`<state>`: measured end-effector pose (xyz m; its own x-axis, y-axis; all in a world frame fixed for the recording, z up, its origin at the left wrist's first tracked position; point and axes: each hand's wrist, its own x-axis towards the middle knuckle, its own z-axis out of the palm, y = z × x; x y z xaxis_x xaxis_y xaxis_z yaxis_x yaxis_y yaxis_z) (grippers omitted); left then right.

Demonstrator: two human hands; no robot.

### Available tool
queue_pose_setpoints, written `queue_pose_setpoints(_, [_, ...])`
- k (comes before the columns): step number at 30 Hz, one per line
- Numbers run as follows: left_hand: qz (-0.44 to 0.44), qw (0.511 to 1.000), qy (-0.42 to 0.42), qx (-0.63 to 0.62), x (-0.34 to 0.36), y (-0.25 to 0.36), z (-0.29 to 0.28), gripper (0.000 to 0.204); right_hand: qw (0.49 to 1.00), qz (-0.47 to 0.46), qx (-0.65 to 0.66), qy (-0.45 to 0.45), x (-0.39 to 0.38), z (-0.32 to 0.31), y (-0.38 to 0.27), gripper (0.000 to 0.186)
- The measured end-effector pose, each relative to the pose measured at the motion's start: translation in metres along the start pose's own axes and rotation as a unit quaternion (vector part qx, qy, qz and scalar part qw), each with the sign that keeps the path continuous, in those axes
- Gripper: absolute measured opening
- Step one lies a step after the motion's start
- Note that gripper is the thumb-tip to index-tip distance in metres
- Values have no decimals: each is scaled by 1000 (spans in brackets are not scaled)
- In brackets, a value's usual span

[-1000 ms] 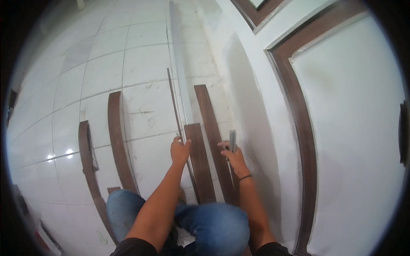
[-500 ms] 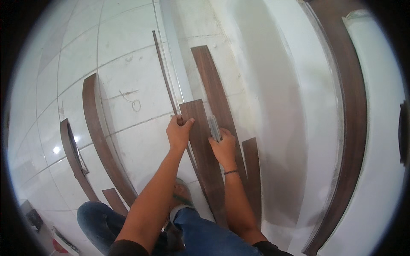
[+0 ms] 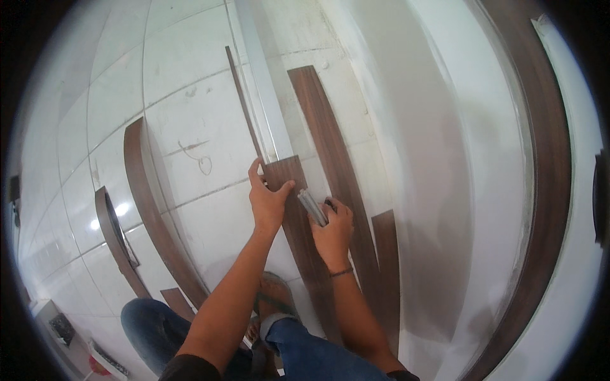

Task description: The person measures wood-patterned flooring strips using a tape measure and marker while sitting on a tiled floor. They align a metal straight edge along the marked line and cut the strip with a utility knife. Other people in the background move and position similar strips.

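A long dark wood-grain plank (image 3: pixel 306 254) runs away from my legs, its far end lying over a pale metal strip (image 3: pixel 257 63). My left hand (image 3: pixel 267 204) rests at that end. Its thumb lies across the plank's face and its index finger stretches along the left edge, the two spread apart; its other fingers are partly hidden. Just right of the plank, my right hand (image 3: pixel 333 232) is closed round a grey metal hand tool (image 3: pixel 312 208) with a dark part; its exact kind is unclear. The tool's tip points at the plank.
To the right lie another dark plank (image 3: pixel 327 133) and a shorter piece (image 3: pixel 386 241), beside a white wall (image 3: pixel 438 159). Left on the tiled floor (image 3: pixel 190 127) are curved dark strips (image 3: pixel 145 171) and a thin dark strip (image 3: pixel 240 95). My sandalled foot (image 3: pixel 274 295) stands beside the plank.
My left index finger has stretched out and away from the thumb. The tool has tilted to the left, closer over the plank, with my right hand.
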<state>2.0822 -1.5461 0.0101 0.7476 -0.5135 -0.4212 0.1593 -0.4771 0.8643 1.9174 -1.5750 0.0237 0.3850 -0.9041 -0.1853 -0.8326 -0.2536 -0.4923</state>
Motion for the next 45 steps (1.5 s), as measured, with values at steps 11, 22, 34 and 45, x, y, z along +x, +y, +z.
queue_pose_setpoints(11, [30, 997, -58, 35, 16, 10, -5, 74, 999, 17, -1, -26, 10, -10, -12, 31])
queue_pose_setpoints(22, [27, 998, -43, 41, 16, 2, -26, 75, 997, -47, 30, -59, 11, 4, -17, 26])
queue_pose_setpoints(34, [66, 995, -6, 77, 8, 1, -27, 68, 999, -4, 1, -53, 9, 7, -18, 28])
queue_pose_setpoints(45, [56, 997, -6, 55, 5, 0, -25, 67, 997, 0, -14, -72, 11, 4, -17, 32])
